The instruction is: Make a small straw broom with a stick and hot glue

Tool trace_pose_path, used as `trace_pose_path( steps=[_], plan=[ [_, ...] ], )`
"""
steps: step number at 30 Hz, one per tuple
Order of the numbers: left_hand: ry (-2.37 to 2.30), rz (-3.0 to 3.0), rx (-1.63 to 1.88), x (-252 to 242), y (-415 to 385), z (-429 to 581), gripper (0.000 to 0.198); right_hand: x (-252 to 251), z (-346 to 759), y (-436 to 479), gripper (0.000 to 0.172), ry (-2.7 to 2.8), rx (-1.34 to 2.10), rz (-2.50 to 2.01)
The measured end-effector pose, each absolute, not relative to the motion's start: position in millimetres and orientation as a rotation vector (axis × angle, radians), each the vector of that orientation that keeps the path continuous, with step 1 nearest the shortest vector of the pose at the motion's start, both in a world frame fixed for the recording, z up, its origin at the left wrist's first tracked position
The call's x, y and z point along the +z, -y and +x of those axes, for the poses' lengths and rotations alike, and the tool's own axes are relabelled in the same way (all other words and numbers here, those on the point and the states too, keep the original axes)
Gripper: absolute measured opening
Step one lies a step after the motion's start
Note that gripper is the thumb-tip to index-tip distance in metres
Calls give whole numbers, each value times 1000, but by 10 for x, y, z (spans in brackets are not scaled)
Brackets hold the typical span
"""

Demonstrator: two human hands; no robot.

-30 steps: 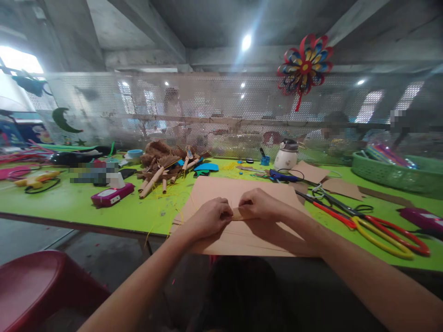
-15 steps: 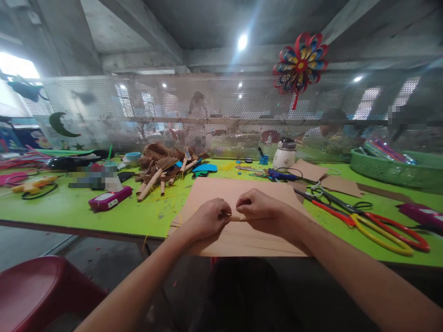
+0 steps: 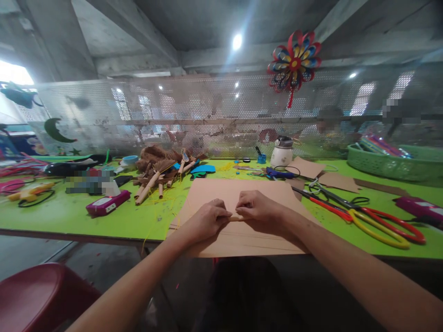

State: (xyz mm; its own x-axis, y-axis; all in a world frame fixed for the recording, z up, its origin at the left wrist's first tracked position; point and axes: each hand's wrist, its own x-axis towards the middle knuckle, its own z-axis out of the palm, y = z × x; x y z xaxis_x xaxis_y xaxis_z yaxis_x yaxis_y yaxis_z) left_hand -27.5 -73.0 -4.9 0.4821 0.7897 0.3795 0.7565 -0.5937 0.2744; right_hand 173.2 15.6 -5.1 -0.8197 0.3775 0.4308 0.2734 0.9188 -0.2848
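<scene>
A large sheet of light brown paper point(image 3: 214, 242) lies on the green table before me, reaching slightly over its front edge. Between my hands is a thin roll of brown paper point(image 3: 236, 218), lying crosswise on the sheet. My left hand point(image 3: 209, 219) is closed, thumb and fingertips pinching the roll's left part. Curled in the same way, my right hand point(image 3: 254, 206) grips the roll farther right. The roll's outer ends are hidden under my hands.
To the right lie red-handled scissors point(image 3: 398, 221) and yellow-handled scissors point(image 3: 377, 230). Rolled brown paper tubes point(image 3: 149, 186) are heaped at the left, near a purple box point(image 3: 108, 203). A white jar point(image 3: 282, 152) and a green basket point(image 3: 387, 163) stand farther back.
My fingers have closed more tightly on the paper roll, the left thumb and fingertips now drawn together. The whole view has shifted slightly.
</scene>
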Motion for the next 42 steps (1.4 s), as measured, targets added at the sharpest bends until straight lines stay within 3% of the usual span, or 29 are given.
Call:
trace_pose_path(
  steps=[11,42],
  plan=[
    [-1387,2678,737,-67,725,-258,22,-80,1833,100,13,2604,-112,-419],
    [-1444,2662,625,16,766,-209,21,-196,1812,-28,32,2527,278,-402]
  ],
)
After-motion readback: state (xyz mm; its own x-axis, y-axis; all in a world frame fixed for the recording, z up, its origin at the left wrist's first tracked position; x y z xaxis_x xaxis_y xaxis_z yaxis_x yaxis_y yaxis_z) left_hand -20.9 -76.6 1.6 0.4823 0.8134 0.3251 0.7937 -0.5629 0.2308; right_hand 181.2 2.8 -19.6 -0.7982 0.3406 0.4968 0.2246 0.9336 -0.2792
